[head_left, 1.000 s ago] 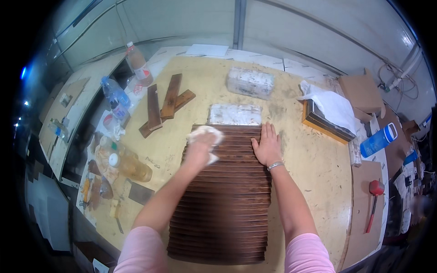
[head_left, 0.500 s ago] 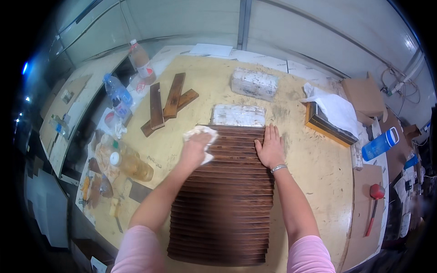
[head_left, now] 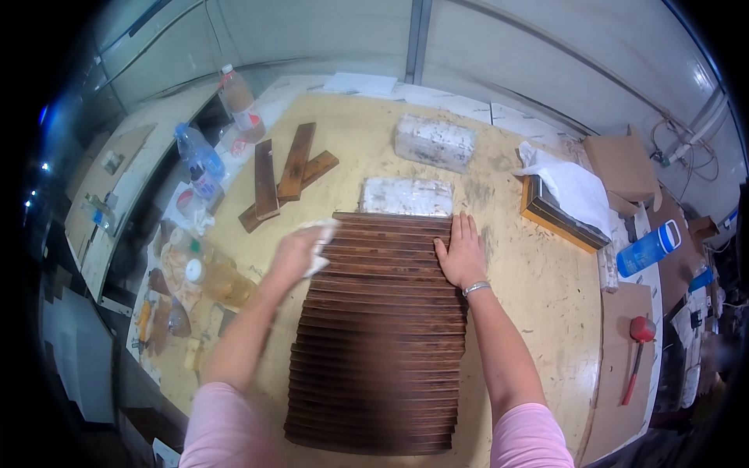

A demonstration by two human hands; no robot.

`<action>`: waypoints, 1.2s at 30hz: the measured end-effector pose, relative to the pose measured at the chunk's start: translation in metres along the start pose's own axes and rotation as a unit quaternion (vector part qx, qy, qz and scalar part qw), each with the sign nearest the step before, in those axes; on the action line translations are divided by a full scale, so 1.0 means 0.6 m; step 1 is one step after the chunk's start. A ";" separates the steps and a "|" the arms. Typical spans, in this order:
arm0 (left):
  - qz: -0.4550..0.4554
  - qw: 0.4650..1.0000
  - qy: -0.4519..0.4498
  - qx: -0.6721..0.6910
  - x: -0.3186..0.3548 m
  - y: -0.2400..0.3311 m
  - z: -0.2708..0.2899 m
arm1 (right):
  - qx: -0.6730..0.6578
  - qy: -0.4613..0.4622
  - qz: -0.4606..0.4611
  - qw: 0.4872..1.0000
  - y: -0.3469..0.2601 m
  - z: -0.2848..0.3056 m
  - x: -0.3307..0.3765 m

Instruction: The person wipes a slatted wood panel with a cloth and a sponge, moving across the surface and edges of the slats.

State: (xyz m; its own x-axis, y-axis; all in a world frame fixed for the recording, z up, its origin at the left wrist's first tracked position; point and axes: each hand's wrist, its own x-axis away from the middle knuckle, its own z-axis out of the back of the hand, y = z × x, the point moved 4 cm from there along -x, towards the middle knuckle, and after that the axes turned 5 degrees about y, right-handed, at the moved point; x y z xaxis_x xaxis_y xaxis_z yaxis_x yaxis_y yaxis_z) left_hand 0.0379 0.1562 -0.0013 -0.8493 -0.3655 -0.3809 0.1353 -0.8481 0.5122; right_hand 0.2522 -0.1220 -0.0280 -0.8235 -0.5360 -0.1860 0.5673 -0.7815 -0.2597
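A row of dark brown wooden slats [head_left: 382,312] lies packed side by side across the middle of the table. My left hand [head_left: 295,253] is closed on a white cloth [head_left: 322,248] at the slats' upper left edge, slightly blurred by motion. Flat on their upper right edge rests my right hand [head_left: 464,253], fingers stretched out and a metal bracelet at its wrist. A block wrapped in clear plastic [head_left: 407,196] sits against the far end of the slats.
A second wrapped block [head_left: 435,142] stands farther back. Three loose wood strips [head_left: 295,162] lie at the far left. Near the left edge are several bottles, one holding yellowish liquid [head_left: 226,282]. To the right are a cloth-topped box [head_left: 558,210], a blue bottle [head_left: 647,249] and a red mallet [head_left: 641,331].
My left hand has moved left with the white cloth, from over the slats to their left edge. My right hand stays in place on the slats.
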 end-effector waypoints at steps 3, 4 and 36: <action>0.030 0.980 -0.039 -0.191 0.001 -0.076 0.051 | -0.011 -0.004 0.004 1.000 -0.012 0.000 -0.002; -0.037 0.979 0.034 -0.197 -0.004 -0.054 0.059 | -0.011 -0.005 0.002 1.000 -0.009 0.000 -0.001; 0.035 0.979 -0.154 -0.126 0.061 0.077 -0.047 | -0.574 -0.059 -0.475 0.665 -0.205 0.121 0.757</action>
State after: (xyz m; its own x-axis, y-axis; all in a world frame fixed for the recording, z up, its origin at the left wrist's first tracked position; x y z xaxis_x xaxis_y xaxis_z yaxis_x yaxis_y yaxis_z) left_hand 0.0277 0.0929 -0.0135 -0.9417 -0.3264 -0.0816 0.2875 -0.9067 0.3085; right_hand -0.1920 -0.2924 -0.0119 -0.7698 -0.0496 0.6363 -0.6333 -0.0643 -0.7712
